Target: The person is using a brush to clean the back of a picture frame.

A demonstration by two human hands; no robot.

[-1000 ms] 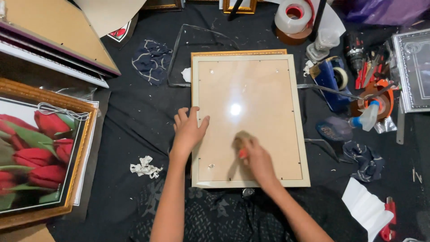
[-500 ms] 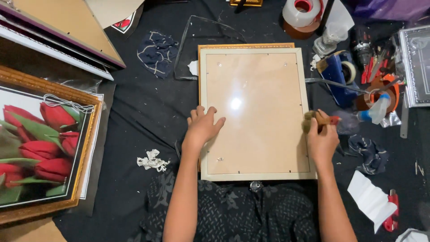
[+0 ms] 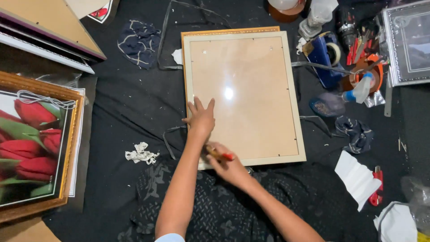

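My right hand (image 3: 226,163) has crossed to the picture frame (image 3: 242,96)'s near-left corner, fingers pinching a red-tipped tool (image 3: 219,154); left hand (image 3: 200,118) lies flat, fingers spread. The frame's glazing looks fragile; grip its rails.

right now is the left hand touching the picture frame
Touching. The head view shows the left hand lying flat, fingers spread, on the picture frame near its left edge, with no gap visible beneath the palm.
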